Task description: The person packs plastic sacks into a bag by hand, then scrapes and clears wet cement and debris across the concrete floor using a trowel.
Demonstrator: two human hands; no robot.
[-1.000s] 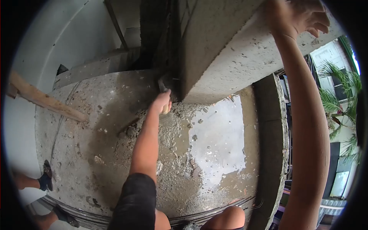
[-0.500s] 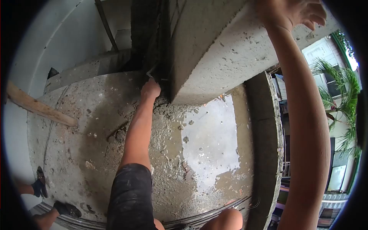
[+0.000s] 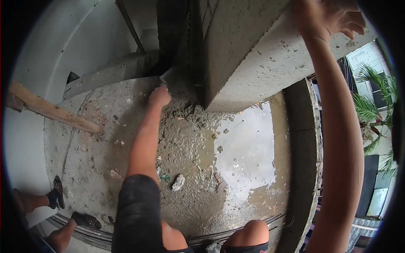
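Observation:
My left hand [image 3: 160,96] is closed around the handle of a small trowel-like tool [image 3: 163,79], whose metal end points away from me into the dark corner. It is just above a heap of wet grey mortar [image 3: 190,116] at the foot of a concrete column [image 3: 257,63]. Dark shadow blurs the tool's far end. High at the right, my right hand [image 3: 333,19] lies against the column's pale side with its fingers apart, and no object shows in it.
A wooden post [image 3: 55,110] slants in from the left. Wet floor [image 3: 244,147] with loose rubble lies right of my left arm. Another person's feet [image 3: 57,195] stand at the lower left. Rods [image 3: 84,234] run along the bottom. A low concrete wall [image 3: 303,160] borders the right.
My left hand has moved left, away from the column's foot, with the tool in it, and more mortar shows there. The view shifted left and back. My right hand stays on the column.

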